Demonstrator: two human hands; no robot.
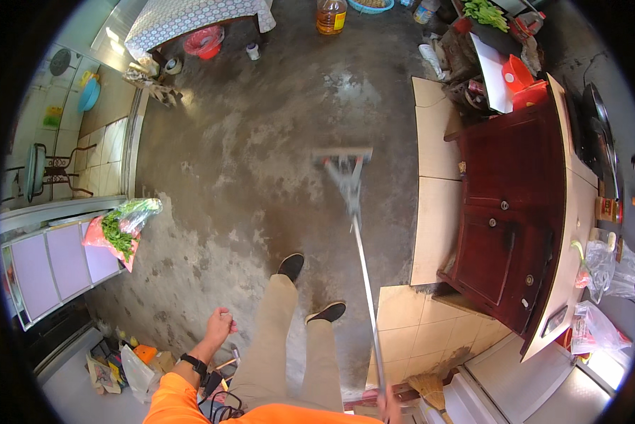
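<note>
Near the bottom edge my right hand (388,408) is closed around the end of a long pale metal mop handle. From there the mop (363,261) stretches forward over the wet-looking grey floor (233,155). Its wide flat head, on a triangular grey bracket with reddish joints, lies on the floor ahead and right of my feet, slightly blurred. My left hand (221,325) hangs beside my left leg, fingers curled in with nothing seen in them. A dark band is on that wrist.
A dark red wooden cabinet (508,219) stands right, beside beige tiles (437,219). At left a bag of greens (123,230) rests by a lilac-panelled rack (56,261). Ahead are a cloth-covered table (183,25), a red basin (204,44) and an amber jug (330,18). A straw broom (430,392) is at lower right.
</note>
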